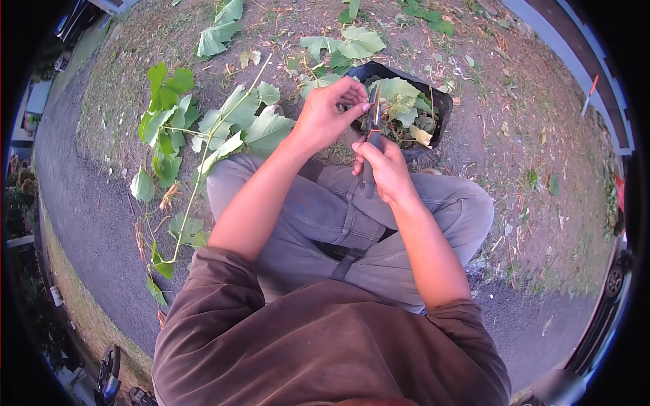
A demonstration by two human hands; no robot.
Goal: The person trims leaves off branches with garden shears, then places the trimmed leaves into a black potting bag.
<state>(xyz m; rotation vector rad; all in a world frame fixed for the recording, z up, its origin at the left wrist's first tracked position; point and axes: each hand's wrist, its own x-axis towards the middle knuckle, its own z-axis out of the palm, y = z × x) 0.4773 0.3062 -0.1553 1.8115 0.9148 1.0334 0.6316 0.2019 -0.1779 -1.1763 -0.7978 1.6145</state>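
My right hand (384,166) is wrapped round the dark handles of a pair of pruning shears (370,169), whose blades point away from me. Close to the blades, my left hand (332,111) is closed, thumb and fingers pinched together; whatever is between them is too small to make out. Just beyond both hands sits a black container (443,111) with green and yellowing cut leaves (398,95) inside. A long leafy vine cutting (206,152) lies to my left, along my left knee and arm, apart from both hands.
My crossed legs (433,196) are right under the hands. Loose large leaves (359,44) lie on the dirt ahead, with others at the upper left. Paved ground (88,189) runs along the left. A parked vehicle (613,284) shows at the right edge.
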